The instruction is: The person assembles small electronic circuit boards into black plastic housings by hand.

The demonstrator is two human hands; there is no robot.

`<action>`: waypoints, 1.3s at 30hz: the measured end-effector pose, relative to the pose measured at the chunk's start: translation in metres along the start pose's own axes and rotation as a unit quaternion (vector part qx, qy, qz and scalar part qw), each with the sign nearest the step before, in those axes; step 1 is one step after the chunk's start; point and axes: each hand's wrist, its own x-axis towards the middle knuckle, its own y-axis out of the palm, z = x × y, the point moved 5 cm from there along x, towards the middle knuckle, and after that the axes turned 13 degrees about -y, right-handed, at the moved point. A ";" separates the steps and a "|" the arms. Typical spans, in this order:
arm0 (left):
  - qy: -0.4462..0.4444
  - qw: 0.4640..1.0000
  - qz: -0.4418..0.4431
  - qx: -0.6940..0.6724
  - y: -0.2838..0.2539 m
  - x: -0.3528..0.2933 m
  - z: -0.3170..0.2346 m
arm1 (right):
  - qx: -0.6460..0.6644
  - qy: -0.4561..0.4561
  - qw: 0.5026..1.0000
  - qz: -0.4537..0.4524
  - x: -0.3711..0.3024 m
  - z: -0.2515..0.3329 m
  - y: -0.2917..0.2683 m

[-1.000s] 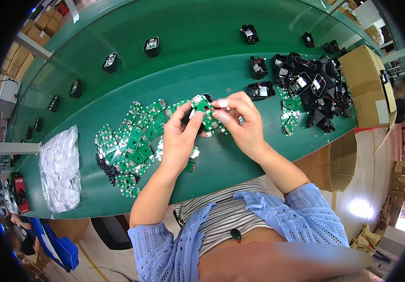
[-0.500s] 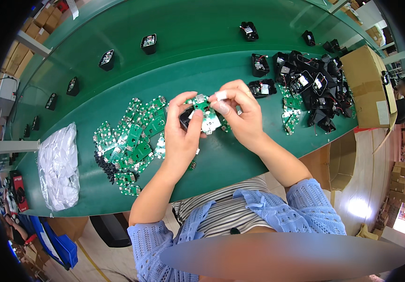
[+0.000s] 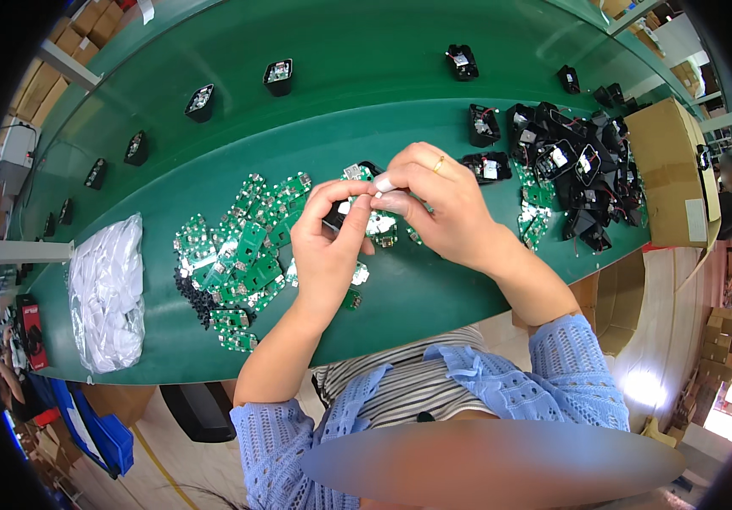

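Note:
My left hand [image 3: 325,242] is curled around a small black housing [image 3: 333,214], mostly hidden by its fingers. A green circuit board [image 3: 356,172] shows just beyond the fingertips, by the housing's dark rim. Thumb and forefinger of my right hand [image 3: 442,202] are pinched together, meeting the left fingertips over the housing. Between them is a tiny white piece [image 3: 378,195] that looks like a connector; its wires are too small to make out. More green boards [image 3: 383,231] show below the hands.
Loose green circuit boards [image 3: 251,246] lie left of my hands, beside small black parts [image 3: 192,297]. A plastic bag of white pieces [image 3: 107,297] lies farther left. Black housings [image 3: 582,161] are heaped at right by a cardboard box [image 3: 667,174]. Several housings [image 3: 278,76] stand along the far green strip.
My right fingers have shifted from the board's upper edge to a pinch against the left fingertips. The tiny white piece now shows between them. The whole view has shifted slightly.

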 end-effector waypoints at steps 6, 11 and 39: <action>-0.097 0.992 0.021 -0.074 -0.002 0.002 0.012 | 0.142 0.116 0.982 -0.041 -0.011 -0.010 0.007; -0.018 1.000 -0.013 0.005 -0.005 0.004 0.006 | -0.023 0.006 1.000 0.000 -0.004 -0.007 0.004; -0.146 0.985 0.066 -0.070 -0.001 0.003 0.010 | 0.047 -0.012 0.998 -0.027 -0.012 -0.001 0.001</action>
